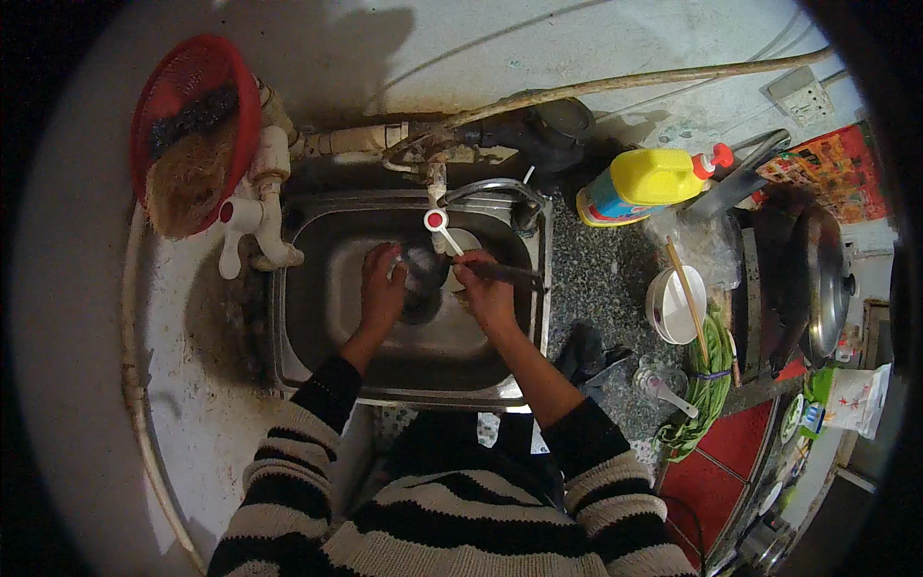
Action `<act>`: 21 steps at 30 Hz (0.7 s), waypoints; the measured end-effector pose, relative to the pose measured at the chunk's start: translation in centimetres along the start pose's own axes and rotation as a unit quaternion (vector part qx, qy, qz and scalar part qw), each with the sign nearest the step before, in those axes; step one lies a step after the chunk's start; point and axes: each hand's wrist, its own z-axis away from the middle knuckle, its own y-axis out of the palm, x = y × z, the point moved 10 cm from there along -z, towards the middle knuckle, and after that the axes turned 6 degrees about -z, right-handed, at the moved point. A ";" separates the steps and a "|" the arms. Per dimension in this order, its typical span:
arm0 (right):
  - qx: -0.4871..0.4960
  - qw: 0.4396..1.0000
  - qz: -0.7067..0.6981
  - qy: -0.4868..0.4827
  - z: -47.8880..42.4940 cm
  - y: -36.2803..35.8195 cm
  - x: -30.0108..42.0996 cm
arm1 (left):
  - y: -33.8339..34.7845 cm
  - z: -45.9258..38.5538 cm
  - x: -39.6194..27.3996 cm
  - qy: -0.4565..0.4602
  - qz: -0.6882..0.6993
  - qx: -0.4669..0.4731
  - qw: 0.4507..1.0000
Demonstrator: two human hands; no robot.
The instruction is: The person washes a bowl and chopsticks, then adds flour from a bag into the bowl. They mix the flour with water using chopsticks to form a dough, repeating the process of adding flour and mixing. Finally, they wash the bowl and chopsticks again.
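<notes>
Both my hands are over the stainless steel sink (pixel 339 371). My right hand (pixel 489 292) grips a dark-handled utensil (pixel 515 275), its handle pointing right. The fingertips are close beside the white tap lever (pixel 452 241); contact with it is unclear. My left hand (pixel 382 281) has its thumb and fingers curved at the left side of a blurred grey round shape (pixel 424 265), perhaps the utensil's head. Whether the left hand pinches it cannot be made out. Partly hidden behind the tap, a pale round dish (pixel 469 238) lies in the sink.
Right of the sink, a speckled counter (pixel 602 278) holds a yellow pump bottle (pixel 642 187), white bowls (pixel 678 306) with chopsticks (pixel 685 281), green beans (pixel 710 397) and a white spoon (pixel 667 397). A red basket (pixel 249 108) and second tap (pixel 270 231) are left. A lidded pan (pixel 826 281) stands far right.
</notes>
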 end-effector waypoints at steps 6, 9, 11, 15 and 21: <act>-0.050 0.982 -0.153 0.096 -2.1 2.7 -4.1 | 0.5 1.3 2.1 -0.037 0.105 0.020 0.994; -0.057 0.996 -0.055 0.039 -2.8 2.1 -6.5 | 0.6 0.3 -0.7 -0.023 0.119 0.047 0.992; -0.071 0.989 -0.047 0.120 -1.7 2.6 -4.3 | 1.8 0.7 0.8 -0.108 0.226 0.067 0.966; -0.056 0.991 0.021 0.120 1.0 -0.7 -0.5 | 2.1 -0.4 -4.8 -0.150 0.236 0.141 0.950; -0.112 0.988 0.055 0.088 2.3 -6.1 1.1 | 6.8 -1.1 -7.0 -0.255 0.292 0.215 0.896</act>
